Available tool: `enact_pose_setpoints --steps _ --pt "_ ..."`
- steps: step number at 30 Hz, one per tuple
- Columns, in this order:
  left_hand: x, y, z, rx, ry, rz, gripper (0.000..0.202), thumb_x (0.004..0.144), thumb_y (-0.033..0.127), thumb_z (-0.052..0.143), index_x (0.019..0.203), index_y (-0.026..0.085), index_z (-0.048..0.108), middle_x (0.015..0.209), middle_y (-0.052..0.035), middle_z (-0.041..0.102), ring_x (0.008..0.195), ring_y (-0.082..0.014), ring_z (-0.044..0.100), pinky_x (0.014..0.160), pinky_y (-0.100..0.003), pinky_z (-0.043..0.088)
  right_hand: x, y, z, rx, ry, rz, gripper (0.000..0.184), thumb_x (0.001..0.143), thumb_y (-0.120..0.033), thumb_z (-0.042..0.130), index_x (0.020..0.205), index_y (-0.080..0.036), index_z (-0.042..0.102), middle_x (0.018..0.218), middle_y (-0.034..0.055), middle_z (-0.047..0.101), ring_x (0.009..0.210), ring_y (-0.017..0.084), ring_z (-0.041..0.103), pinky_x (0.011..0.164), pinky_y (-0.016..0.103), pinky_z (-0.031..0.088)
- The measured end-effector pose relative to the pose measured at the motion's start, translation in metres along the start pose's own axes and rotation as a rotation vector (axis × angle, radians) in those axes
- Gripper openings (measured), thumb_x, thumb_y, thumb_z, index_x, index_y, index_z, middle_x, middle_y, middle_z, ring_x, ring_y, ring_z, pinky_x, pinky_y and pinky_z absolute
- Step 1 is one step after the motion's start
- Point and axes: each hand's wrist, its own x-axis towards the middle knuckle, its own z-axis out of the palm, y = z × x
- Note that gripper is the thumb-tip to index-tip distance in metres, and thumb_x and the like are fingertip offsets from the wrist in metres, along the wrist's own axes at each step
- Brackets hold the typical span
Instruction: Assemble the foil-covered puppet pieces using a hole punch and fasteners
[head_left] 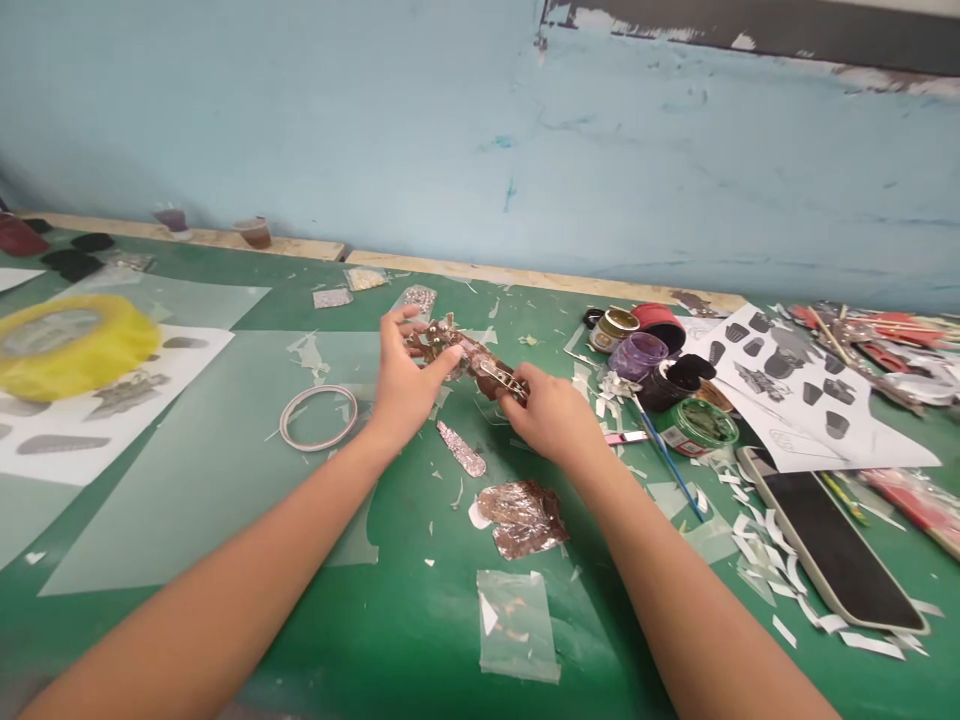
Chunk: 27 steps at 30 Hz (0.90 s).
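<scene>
Both hands meet over the middle of the green table (225, 470). My left hand (403, 385) pinches the far end of a brown, glittery hair clip (469, 362) between thumb and fingers. My right hand (549, 412) grips the clip's near end, where a metal clasp shows. The clip is held just above the table. A small silver glitter strip (461, 449) lies below the hands, and a crumpled sheet of copper foil (521, 517) lies nearer to me.
A ring of thin tape (318, 417) and a yellow tape roll (71, 342) lie to the left. To the right stand several small paint jars (649, 355), a blue-handled brush (670, 461), printed paper sheets (806, 395) and a phone (832, 540). Paper scraps are scattered about.
</scene>
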Motion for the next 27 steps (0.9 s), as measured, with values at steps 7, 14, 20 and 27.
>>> enact_pose_setpoints --steps 7,14,20,27 --pt "0.006 0.020 -0.020 0.586 -0.223 0.536 0.018 0.079 0.023 0.059 0.096 0.025 0.067 0.122 -0.0062 0.060 0.118 -0.0281 0.048 0.104 -0.046 0.033 -0.001 0.006 0.001 0.027 0.096 -0.190 0.014 0.087 -0.030 0.047 0.090 -0.022 0.059 0.083 0.0050 0.062 0.068 0.017 0.052 0.056 0.026 0.026" --pt "0.011 0.020 -0.025 0.651 -0.518 0.235 0.025 0.083 0.037 0.052 0.087 0.024 0.072 0.091 -0.0042 0.069 0.078 -0.0189 0.058 0.068 -0.031 0.043 -0.003 0.005 -0.002 -0.013 0.093 -0.280 0.017 0.092 -0.028 0.049 0.099 -0.024 0.064 0.085 0.0050 0.063 0.079 0.019 0.055 0.061 0.027 0.030" --pt "0.014 0.017 -0.027 0.579 -0.551 0.039 0.028 0.078 0.047 0.058 0.077 0.023 0.071 0.074 -0.0038 0.069 0.059 -0.0158 0.054 0.056 -0.028 0.038 0.000 0.011 -0.002 -0.021 0.094 -0.286 0.018 0.091 -0.027 0.052 0.102 -0.025 0.066 0.088 0.0043 0.066 0.082 0.019 0.057 0.064 0.027 0.031" --pt "0.013 0.014 -0.022 0.550 -0.591 -0.021 0.027 0.078 0.045 0.058 0.072 0.021 0.070 0.070 -0.0039 0.069 0.060 -0.0165 0.057 0.055 -0.028 0.039 0.003 0.016 -0.001 -0.036 0.079 -0.316 0.021 0.091 -0.026 0.053 0.106 -0.024 0.067 0.090 0.0051 0.067 0.082 0.019 0.056 0.065 0.028 0.031"
